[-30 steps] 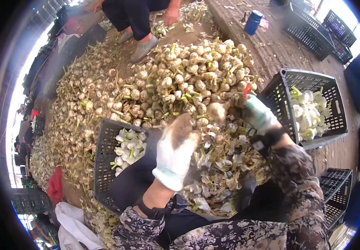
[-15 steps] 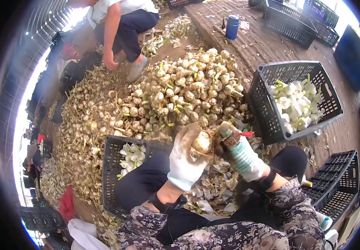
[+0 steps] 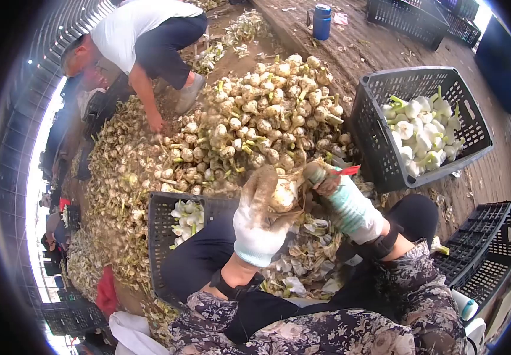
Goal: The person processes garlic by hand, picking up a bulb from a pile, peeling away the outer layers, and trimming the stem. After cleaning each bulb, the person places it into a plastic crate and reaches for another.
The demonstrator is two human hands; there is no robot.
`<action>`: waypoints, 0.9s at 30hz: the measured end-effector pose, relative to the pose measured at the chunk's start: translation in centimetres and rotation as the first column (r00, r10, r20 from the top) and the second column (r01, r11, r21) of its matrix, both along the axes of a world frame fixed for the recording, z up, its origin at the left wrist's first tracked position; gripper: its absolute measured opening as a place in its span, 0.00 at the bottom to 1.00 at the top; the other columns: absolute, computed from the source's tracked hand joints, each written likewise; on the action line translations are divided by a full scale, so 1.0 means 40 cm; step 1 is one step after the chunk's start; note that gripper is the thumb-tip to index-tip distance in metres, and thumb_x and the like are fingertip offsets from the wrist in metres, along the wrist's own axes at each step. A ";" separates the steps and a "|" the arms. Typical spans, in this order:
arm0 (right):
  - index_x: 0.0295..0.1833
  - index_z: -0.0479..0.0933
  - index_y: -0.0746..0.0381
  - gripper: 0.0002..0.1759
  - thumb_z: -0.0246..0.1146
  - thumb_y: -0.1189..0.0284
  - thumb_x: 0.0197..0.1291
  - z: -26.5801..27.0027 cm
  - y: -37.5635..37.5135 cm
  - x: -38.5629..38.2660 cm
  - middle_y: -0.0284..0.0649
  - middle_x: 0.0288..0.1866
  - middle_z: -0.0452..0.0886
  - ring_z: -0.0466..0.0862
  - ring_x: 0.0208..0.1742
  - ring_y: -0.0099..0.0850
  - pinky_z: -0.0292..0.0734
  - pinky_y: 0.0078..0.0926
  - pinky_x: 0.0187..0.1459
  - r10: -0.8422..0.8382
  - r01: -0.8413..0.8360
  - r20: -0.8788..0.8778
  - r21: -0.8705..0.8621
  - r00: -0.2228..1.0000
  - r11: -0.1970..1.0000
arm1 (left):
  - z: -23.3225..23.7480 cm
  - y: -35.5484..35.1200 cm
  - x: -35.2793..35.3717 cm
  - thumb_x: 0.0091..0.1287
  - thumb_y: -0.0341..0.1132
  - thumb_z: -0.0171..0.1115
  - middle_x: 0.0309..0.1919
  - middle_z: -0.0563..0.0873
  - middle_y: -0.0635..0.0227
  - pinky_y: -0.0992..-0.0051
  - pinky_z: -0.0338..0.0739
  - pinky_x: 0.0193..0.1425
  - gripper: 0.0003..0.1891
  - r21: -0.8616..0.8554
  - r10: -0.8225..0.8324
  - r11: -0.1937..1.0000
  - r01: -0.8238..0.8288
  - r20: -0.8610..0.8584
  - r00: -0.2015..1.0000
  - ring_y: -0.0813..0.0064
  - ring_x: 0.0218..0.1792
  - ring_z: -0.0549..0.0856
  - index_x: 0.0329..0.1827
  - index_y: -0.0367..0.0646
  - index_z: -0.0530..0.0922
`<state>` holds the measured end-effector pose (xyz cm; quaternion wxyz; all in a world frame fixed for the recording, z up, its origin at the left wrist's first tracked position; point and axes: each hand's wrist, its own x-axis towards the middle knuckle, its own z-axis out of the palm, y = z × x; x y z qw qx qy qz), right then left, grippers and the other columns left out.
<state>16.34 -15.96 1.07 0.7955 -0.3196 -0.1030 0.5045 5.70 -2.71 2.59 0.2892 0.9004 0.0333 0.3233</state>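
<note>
My left hand (image 3: 260, 222), in a dirt-stained white glove, is closed around a garlic bulb (image 3: 284, 196) with brown, papery outer skin. Close to the bulb's right side, my right hand (image 3: 350, 204) is closed, in a white and green glove soiled at the fingers. A red strip (image 3: 348, 170) sticks out at its fingers; what the fingers grip is hidden. Loose dry skin hangs between the two hands. Beneath them, peeled garlic skins (image 3: 305, 260) lie between my legs. Beyond my hands rises a heap of unpeeled garlic (image 3: 267, 112).
A black crate (image 3: 365, 127) of cleaned white garlic stands at right; another crate (image 3: 159, 236) with white bulbs is by my left leg. Further crates (image 3: 486, 236) sit at lower right. A blue flask (image 3: 321, 23) stands behind. A crouching person (image 3: 143, 35) reaches into the heap.
My view has shifted slightly. The other person has bent lower, a hand now at the garlic heap. My hands stay together at the bulb, with the left hand's fingers slightly re-angled.
</note>
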 end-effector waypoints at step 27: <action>0.48 0.75 0.64 0.15 0.60 0.70 0.56 -0.110 0.009 0.066 0.41 0.42 0.80 0.78 0.46 0.28 0.73 0.24 0.44 0.035 0.205 0.860 -0.161 0.509 0.965 | -0.014 0.031 -0.016 0.54 0.30 0.66 0.46 0.77 0.59 0.67 0.75 0.51 0.28 -0.778 0.021 0.625 -0.065 -0.066 0.998 0.65 0.44 0.79 0.57 0.32 0.67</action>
